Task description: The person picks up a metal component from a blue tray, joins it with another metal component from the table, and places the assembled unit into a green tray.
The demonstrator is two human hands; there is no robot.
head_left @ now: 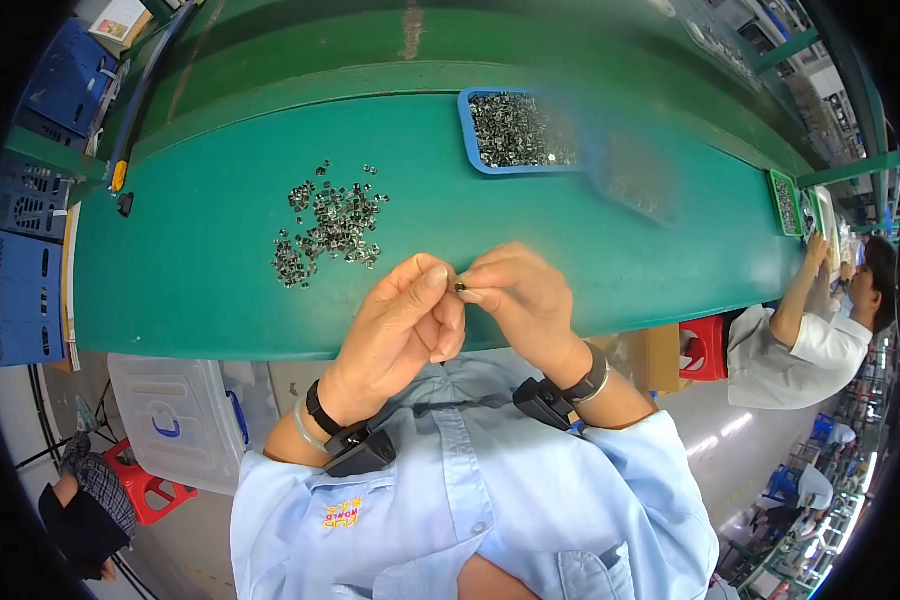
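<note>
In front of my chest, above the near edge of the green table, both my hands meet at the fingertips. My right hand pinches a small dark metal part between thumb and forefinger. Right beside that part, the thumb and forefinger of my left hand press together, with its other fingers curled; what they hold, if anything, is hidden. Beyond my left hand lies a loose pile of small black-and-silver metal parts. Farther off to the right, a blue tray is filled with similar small parts.
A blurred, see-through patch covers the tray's right side. At the far right a green tray stands near a seated co-worker. Blue crates line the left, with a clear plastic box below the table edge.
</note>
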